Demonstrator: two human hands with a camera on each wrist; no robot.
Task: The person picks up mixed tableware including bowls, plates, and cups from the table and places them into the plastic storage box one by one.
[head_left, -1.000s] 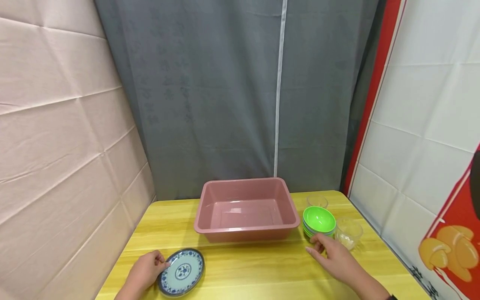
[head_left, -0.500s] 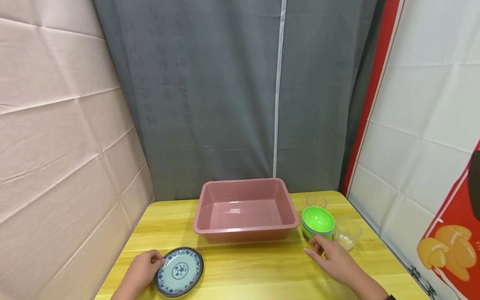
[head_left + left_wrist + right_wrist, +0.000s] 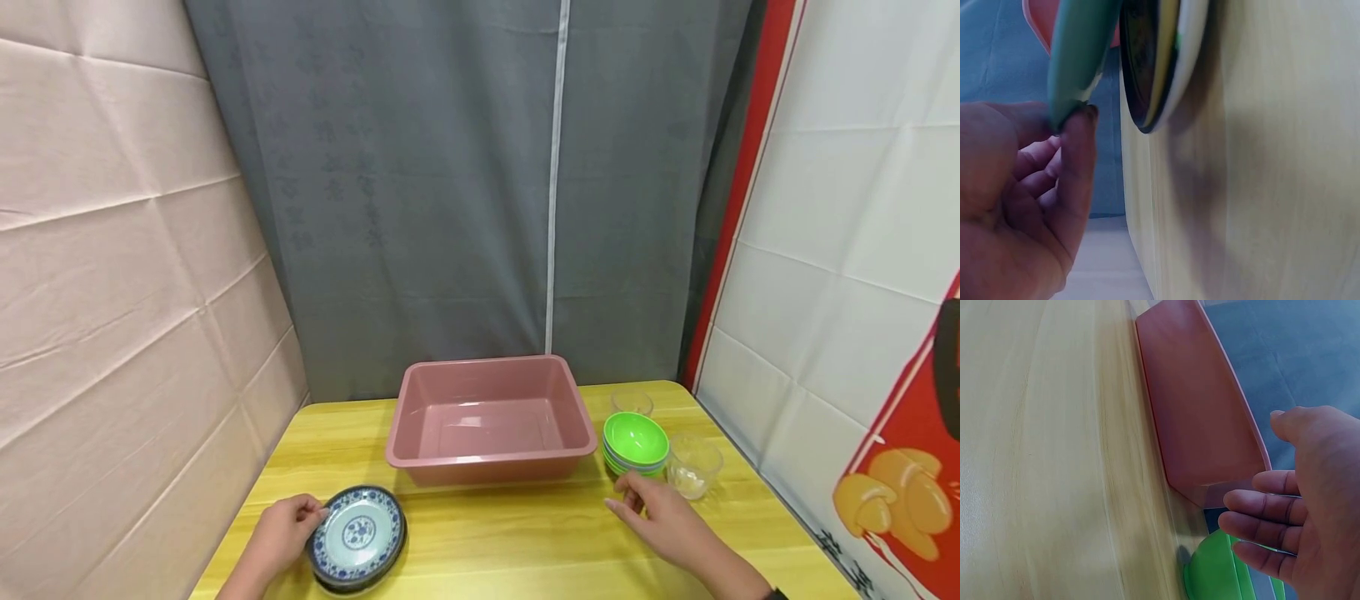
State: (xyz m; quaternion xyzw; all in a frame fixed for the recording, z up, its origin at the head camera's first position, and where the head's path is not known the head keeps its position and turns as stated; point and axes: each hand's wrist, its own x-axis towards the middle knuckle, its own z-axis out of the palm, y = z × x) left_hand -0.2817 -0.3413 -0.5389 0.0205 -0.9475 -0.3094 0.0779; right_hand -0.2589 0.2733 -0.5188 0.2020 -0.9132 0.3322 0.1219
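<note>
Before the near-left corner of the pink basin (image 3: 495,473), the left hand (image 3: 283,535) pinches the patterned plate (image 3: 358,533), now showing more of the plates beneath (image 3: 1167,62), so seemingly freed; right of that corner, the right hand (image 3: 666,521) is loosely spread.

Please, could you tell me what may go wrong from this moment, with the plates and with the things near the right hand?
The left hand pinches the upper plate only at one edge, so it might tip or slip and strike the plates below.

The right hand is close to the stacked bowls and a clear cup; a careless movement could knock either one.
</note>
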